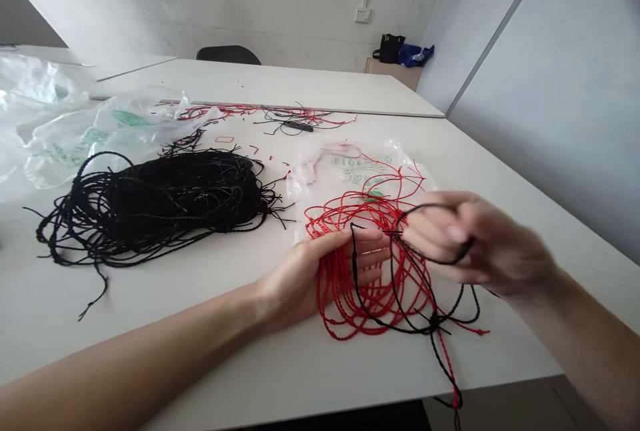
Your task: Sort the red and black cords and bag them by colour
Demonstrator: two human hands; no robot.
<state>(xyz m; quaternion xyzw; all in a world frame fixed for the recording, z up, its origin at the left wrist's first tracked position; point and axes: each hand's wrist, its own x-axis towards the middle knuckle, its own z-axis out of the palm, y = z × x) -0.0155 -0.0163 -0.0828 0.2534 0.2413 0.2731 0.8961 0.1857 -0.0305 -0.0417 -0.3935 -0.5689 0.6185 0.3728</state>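
Observation:
My left hand lies palm up over a coil of red braided cords, its fingers stretched out and spread. A black cord passes in front of those fingers; none of them closes around it. To the right, my right hand is slightly blurred, with its fingers curled around a loop of black cord. Several black strands meet at a knot below my hands, and one red and black end hangs over the table's front edge. A large bundle of black cords rests left of my hands.
Clear plastic bags lie at the left, and another plastic bag is beneath the red coil. Behind are loose red and black cord ends and a dark slim tool. A chair back shows beyond the tables.

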